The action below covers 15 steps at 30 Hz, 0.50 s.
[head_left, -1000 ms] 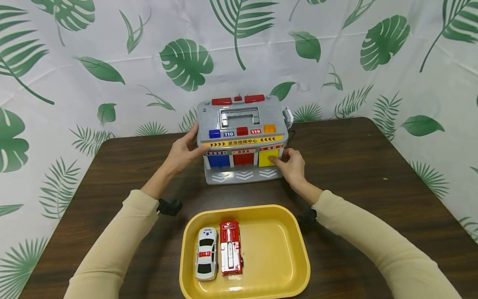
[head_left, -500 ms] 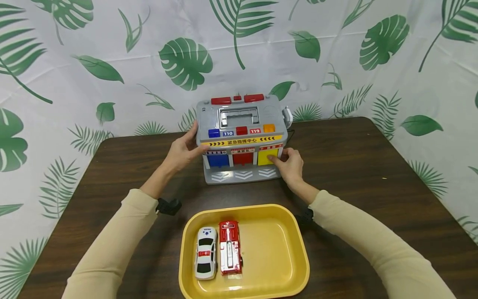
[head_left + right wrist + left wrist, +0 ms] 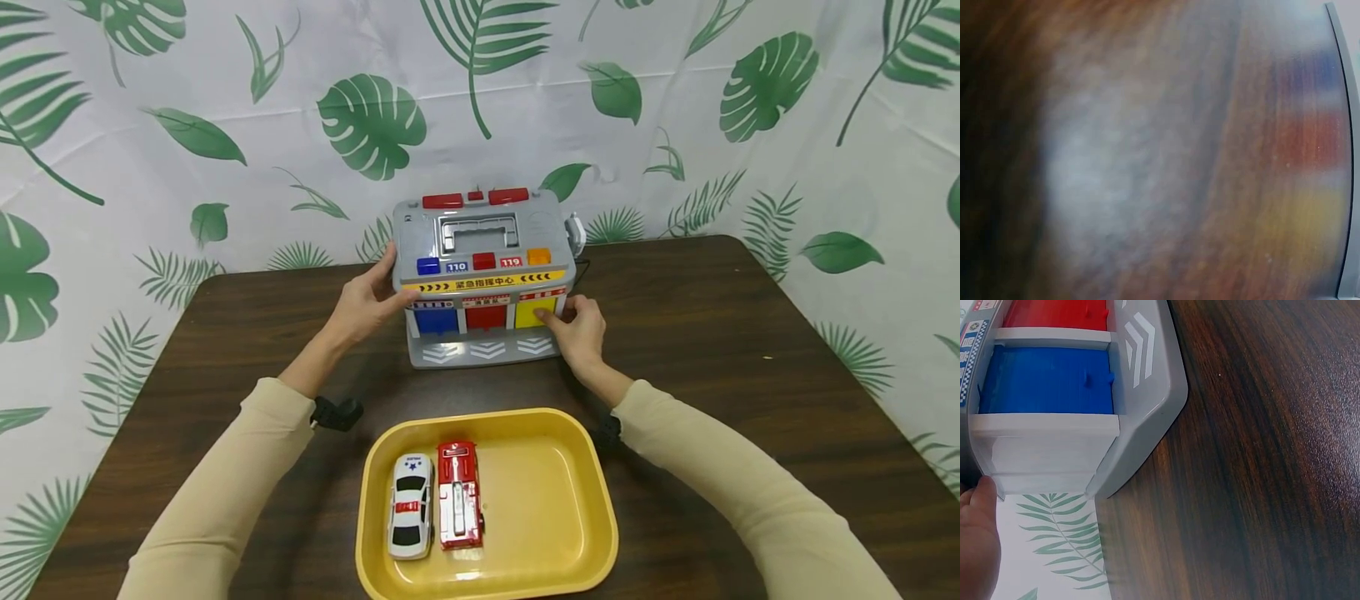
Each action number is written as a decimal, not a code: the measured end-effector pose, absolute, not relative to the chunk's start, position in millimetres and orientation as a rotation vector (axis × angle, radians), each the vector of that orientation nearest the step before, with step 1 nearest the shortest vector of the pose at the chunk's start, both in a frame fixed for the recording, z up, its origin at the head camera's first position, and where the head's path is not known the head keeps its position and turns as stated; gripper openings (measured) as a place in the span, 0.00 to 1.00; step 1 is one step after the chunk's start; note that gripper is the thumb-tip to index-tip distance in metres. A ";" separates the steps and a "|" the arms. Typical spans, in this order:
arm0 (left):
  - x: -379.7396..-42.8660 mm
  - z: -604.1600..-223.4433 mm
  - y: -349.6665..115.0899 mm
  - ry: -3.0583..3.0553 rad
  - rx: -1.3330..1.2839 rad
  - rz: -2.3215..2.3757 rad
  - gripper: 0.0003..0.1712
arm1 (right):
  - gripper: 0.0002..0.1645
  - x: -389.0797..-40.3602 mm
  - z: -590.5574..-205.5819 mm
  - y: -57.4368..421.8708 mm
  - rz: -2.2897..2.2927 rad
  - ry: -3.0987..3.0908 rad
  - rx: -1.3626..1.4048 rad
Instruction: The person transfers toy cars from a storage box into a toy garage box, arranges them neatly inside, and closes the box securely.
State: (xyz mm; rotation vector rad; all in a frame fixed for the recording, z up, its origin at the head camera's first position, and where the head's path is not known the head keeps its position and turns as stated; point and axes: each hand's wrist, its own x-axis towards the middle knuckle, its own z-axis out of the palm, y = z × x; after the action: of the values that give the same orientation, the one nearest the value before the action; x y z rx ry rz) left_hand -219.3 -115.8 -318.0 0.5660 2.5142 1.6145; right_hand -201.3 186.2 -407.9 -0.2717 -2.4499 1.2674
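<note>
1. Toy station [image 3: 483, 283], grey and boxy, is set upright at the back of the dark wooden table [image 3: 697, 350], just before the leaf-patterned cloth [image 3: 525, 108]; its roof is topped with coloured blocks and a recessed handle [image 3: 480, 233].
2. And its left end is held by the left hand [image 3: 360, 307]; the thumb is laid along the front edge of the roof; the fingers are set against the side, spread wide from the thumb.
3. The right end is held too, by the right hand [image 3: 582, 332]; the thumb is laid on the yellow door [image 3: 532, 311]; the fingers are tucked round the side, partly hidden, in a narrower grip.
4. Beside the yellow door, the front is filled by the red door [image 3: 486, 317] and the blue door [image 3: 436, 321]; white arrows are marked on the grey ramp below.
5. Nearer the person, the yellow tray [image 3: 551, 533] is seen; in its left half are laid the white police car [image 3: 410, 507] and the red-and-white fire truck [image 3: 460, 496], side by side.
6. By the right wrist camera, mostly blurred tabletop is shown.
</note>
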 end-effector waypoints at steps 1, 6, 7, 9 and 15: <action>-219.3 -318.0 -115.7 2.517 0.566 1.615 0.47 | 0.22 -201.5 -408.3 186.2 1.267 -2.449 -0.271; -219.0 -316.5 -115.0 2.530 0.568 1.600 0.47 | 0.21 -201.5 -408.5 186.1 1.260 -2.437 -0.272; -218.9 -316.1 -115.0 2.532 0.564 1.596 0.47 | 0.21 -201.6 -408.2 185.8 1.259 -2.433 -0.274; -218.8 -315.5 -115.1 2.537 0.556 1.589 0.47 | 0.21 -201.9 -407.7 184.9 1.252 -2.428 -0.277; -218.3 -316.1 -115.0 2.534 0.544 1.596 0.47 | 0.22 -203.1 -407.8 183.5 1.249 -2.421 -0.303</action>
State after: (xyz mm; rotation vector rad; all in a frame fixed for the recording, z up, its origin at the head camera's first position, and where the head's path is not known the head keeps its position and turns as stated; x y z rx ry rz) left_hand -218.3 -115.0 -316.1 0.5439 2.5343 1.5963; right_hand -203.1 183.5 -407.8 -0.3033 -2.4214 1.2488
